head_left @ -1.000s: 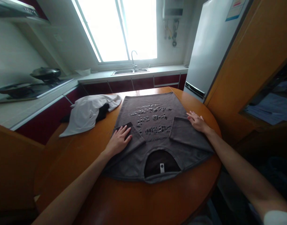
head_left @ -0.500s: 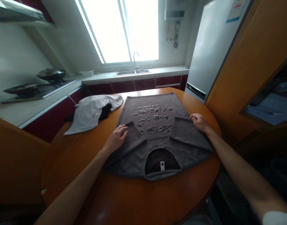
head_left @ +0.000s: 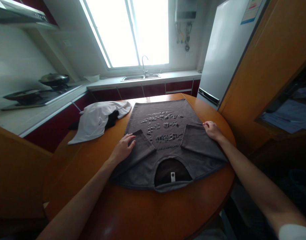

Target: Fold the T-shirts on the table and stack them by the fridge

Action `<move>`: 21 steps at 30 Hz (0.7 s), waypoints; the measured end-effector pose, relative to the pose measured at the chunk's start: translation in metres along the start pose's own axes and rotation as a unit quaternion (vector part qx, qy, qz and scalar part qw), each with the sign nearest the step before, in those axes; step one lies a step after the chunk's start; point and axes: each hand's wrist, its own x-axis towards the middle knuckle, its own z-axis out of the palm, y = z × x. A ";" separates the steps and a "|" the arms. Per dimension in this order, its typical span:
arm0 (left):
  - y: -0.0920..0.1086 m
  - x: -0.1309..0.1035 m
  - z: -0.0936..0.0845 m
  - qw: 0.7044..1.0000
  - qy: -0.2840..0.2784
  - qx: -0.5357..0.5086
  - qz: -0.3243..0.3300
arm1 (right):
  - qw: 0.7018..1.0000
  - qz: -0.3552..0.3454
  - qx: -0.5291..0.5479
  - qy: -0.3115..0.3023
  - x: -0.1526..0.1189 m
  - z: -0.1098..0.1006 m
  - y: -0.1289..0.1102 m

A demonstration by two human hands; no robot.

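Note:
A dark grey T-shirt (head_left: 165, 110) with raised lettering lies flat on the wooden table, its neckline towards me. Both sleeves are folded inward over its front. My left hand (head_left: 123, 146) rests on the left folded sleeve near the shirt's side edge, fingers slightly spread. At the right side edge, my right hand (head_left: 213, 130) has its fingers curled together at the corner of the other folded sleeve, pinching the cloth. Inside the collar a white label (head_left: 173, 176) shows.
On the table's (head_left: 153, 213) far left lies a crumpled white garment (head_left: 93, 116) with a black cloth (head_left: 112, 119) partly under it. Beyond are a counter with a sink (head_left: 140, 77), a stove with pans (head_left: 54, 79) and a fridge (head_left: 223, 50).

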 end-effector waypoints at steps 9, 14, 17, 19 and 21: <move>0.000 -0.001 -0.002 1.000 0.010 0.000 0.001 | 0.999 0.026 0.035 0.016 0.000 -0.002 -0.002; -0.002 0.000 -0.001 1.000 0.007 0.008 -0.005 | 0.990 0.072 0.087 0.080 -0.004 -0.011 -0.002; -0.006 0.000 0.002 1.000 -0.005 0.025 -0.014 | 0.990 0.010 0.115 0.075 -0.006 -0.012 -0.003; -0.008 -0.001 0.005 0.998 -0.026 0.045 -0.025 | 0.992 -0.033 0.116 0.039 -0.007 -0.011 -0.005; -0.011 -0.001 0.008 0.996 -0.053 0.064 -0.037 | 0.994 -0.046 0.096 0.002 -0.008 -0.009 -0.005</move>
